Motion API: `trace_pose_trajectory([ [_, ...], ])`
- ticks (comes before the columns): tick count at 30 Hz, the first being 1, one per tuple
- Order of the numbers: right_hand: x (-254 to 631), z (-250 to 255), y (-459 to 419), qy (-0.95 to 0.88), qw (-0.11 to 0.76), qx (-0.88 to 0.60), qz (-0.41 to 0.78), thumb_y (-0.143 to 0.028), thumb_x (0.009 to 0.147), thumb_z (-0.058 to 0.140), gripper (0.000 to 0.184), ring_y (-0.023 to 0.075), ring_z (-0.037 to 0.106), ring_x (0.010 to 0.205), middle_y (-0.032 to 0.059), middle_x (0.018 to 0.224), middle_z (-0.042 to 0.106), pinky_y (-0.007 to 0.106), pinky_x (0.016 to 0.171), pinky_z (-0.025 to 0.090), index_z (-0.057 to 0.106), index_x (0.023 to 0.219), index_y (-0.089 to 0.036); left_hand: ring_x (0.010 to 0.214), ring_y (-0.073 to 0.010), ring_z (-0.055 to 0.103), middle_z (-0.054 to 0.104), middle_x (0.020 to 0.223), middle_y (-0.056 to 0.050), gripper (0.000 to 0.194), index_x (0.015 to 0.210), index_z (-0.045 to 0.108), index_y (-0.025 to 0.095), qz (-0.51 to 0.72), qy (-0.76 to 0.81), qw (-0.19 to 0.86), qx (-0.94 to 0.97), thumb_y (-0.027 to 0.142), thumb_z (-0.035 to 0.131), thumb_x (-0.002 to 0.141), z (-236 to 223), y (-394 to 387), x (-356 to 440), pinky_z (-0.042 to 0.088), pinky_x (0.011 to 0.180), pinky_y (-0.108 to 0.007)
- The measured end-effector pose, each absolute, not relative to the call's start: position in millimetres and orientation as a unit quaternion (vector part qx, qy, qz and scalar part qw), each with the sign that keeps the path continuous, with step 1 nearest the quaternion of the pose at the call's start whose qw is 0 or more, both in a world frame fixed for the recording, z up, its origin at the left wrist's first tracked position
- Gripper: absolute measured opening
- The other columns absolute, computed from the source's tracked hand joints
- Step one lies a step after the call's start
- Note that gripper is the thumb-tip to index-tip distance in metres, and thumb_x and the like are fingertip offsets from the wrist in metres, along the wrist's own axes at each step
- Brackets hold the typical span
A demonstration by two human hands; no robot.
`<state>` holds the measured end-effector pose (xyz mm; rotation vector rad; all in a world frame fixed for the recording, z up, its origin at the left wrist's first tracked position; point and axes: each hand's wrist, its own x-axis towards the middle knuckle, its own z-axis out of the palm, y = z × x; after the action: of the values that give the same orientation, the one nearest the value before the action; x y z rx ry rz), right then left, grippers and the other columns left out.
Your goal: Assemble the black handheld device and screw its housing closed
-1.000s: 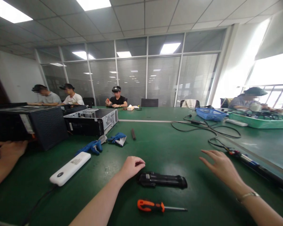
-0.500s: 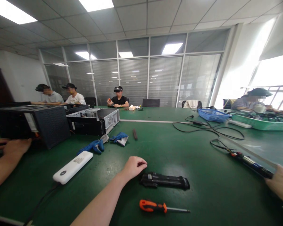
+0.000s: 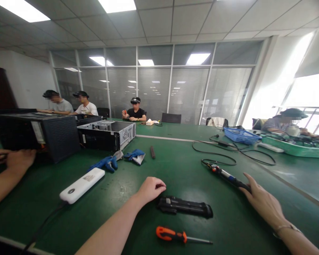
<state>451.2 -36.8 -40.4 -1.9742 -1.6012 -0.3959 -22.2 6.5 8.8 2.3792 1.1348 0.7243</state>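
My right hand (image 3: 266, 202) is closed around the black end of a slim corded tool (image 3: 230, 177), which looks like an electric screwdriver with its housing off. Coloured wires and a silver and blue section show along it, and a black cable runs from its far end. My left hand (image 3: 151, 188) rests on the table with fingers curled towards the thumb; I see nothing in them. Just right of it lies a black, elongated housing piece (image 3: 186, 207). Nearer to me is an orange and black screwdriver (image 3: 171, 234), its shaft pointing right.
Left are a white power strip (image 3: 82, 186), blue work gloves (image 3: 103, 164) and a dark brown bar (image 3: 152, 152). Beyond stand computer cases (image 3: 101, 138); another person's hands (image 3: 20, 161) work at the nearest. Blue (image 3: 241, 136) and green (image 3: 297, 147) baskets stand right. Several people sit around.
My open right hand has reached to the far right, gripped the corded tool and brought it left towards the middle, its cable following. My left hand has stayed in place.
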Motion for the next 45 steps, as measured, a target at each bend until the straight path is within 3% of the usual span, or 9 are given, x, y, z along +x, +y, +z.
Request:
trace_pose_trajectory([
  [3, 420.1, -32.8, -30.9, -0.656, 0.263, -0.702, -0.091, -0.053, 0.089, 0.038, 0.066, 0.0302, 0.068, 0.075, 0.0111, 0.107, 0.068, 0.042, 0.062, 0.054, 0.025, 0.148, -0.025, 0.076, -0.0178, 0.068, 0.075, 0.087, -0.003, 0.022, 0.094, 0.076, 0.019, 0.261, 0.407, 0.204, 0.851, 0.027, 0.059, 0.084, 8.9, 6.0, -21.1, 0.046, 0.069, -0.023],
  [9, 360.5, -21.8, -20.0, -0.735, 0.272, -0.622, -0.015, -0.045, 0.089, 0.044, 0.066, 0.0268, 0.067, 0.094, 0.0049, 0.114, 0.066, 0.042, 0.081, 0.052, 0.02, 0.148, -0.03, 0.079, -0.0189, 0.067, 0.074, 0.093, -0.004, 0.022, 0.099, 0.074, 0.019, 0.274, 0.42, 0.196, 0.843, 0.025, 0.06, 0.084, 10.0, 6.0, -20.0, 0.049, 0.073, -0.026],
  [14, 317.2, -13.1, -20.9, -0.783, 0.284, -0.552, 0.042, -0.039, 0.087, 0.049, 0.069, 0.0242, 0.064, 0.099, 0.0043, 0.116, 0.065, 0.042, 0.09, 0.049, 0.019, 0.149, -0.029, 0.107, -0.0249, 0.06, 0.065, 0.12, -0.008, 0.052, 0.126, 0.06, 0.023, 0.367, 0.41, 0.166, 0.818, 0.027, 0.072, 0.075, 16.5, 1.5, -21.5, 0.046, 0.097, -0.037],
  [20, 279.1, -0.3, -28.3, -0.823, 0.268, -0.491, 0.101, -0.034, 0.088, 0.05, 0.068, 0.0229, 0.06, 0.105, 0.0053, 0.119, 0.062, 0.041, 0.095, 0.045, 0.019, 0.149, -0.029, 0.12, -0.0276, 0.052, 0.061, 0.127, -0.009, 0.064, 0.126, 0.059, 0.024, 0.359, 0.389, 0.149, 0.835, 0.032, 0.081, 0.067, 20.0, -1.0, -23.4, 0.039, 0.106, -0.041],
  [30, 267.9, 5.0, -35.9, -0.831, 0.261, -0.478, 0.112, -0.034, 0.089, 0.052, 0.062, 0.0238, 0.055, 0.113, 0.0051, 0.124, 0.06, 0.044, 0.102, 0.041, 0.028, 0.146, -0.031, 0.113, -0.0295, 0.058, 0.066, 0.12, -0.009, 0.057, 0.119, 0.065, 0.022, 0.284, 0.419, 0.151, 0.849, 0.041, 0.079, 0.067, 15.3, 5.0, -28.6, 0.041, 0.102, -0.039],
  [34, 281.1, 1.6, -37.4, -0.807, 0.3, -0.501, 0.088, -0.04, 0.089, 0.054, 0.062, 0.0244, 0.055, 0.115, 0.0066, 0.125, 0.059, 0.044, 0.101, 0.043, 0.03, 0.145, -0.029, 0.107, -0.0293, 0.062, 0.069, 0.115, -0.009, 0.055, 0.114, 0.068, 0.021, 0.262, 0.43, 0.147, 0.851, 0.044, 0.08, 0.065, 18.2, 6.9, -34.3, 0.045, 0.097, -0.038],
  [38, 289.5, 10.3, -48.5, -0.782, 0.354, -0.51, 0.051, -0.044, 0.091, 0.05, 0.042, 0.023, 0.062, 0.098, 0.0083, 0.105, 0.066, 0.038, 0.088, 0.05, 0.054, 0.127, -0.023, 0.104, -0.0295, 0.063, 0.069, 0.116, -0.008, 0.062, 0.119, 0.066, 0.024, 0.231, 0.447, 0.166, 0.848, 0.045, 0.081, 0.063, 21.0, 8.9, -39.4, 0.047, 0.091, -0.037],
  [41, 281.7, 22.7, -62.0, -0.81, 0.31, -0.49, 0.09, -0.046, 0.091, 0.051, 0.035, 0.0212, 0.064, 0.088, 0.0075, 0.097, 0.067, 0.033, 0.08, 0.052, 0.065, 0.112, -0.022, 0.104, -0.0291, 0.064, 0.069, 0.115, -0.008, 0.063, 0.119, 0.066, 0.023, 0.223, 0.451, 0.177, 0.846, 0.04, 0.082, 0.06, 21.3, 10.2, -40.2, 0.048, 0.09, -0.035],
  [45, 264.3, 32.3, -74.6, -0.857, 0.212, -0.454, 0.122, -0.048, 0.079, 0.067, 0.044, 0.0255, 0.061, 0.104, 0.0076, 0.114, 0.065, 0.037, 0.092, 0.049, 0.066, 0.116, -0.026, 0.102, -0.0282, 0.065, 0.071, 0.113, -0.007, 0.061, 0.116, 0.068, 0.022, 0.239, 0.449, 0.186, 0.841, 0.038, 0.083, 0.059, 19.4, 11.0, -37.9, 0.048, 0.09, -0.033],
])
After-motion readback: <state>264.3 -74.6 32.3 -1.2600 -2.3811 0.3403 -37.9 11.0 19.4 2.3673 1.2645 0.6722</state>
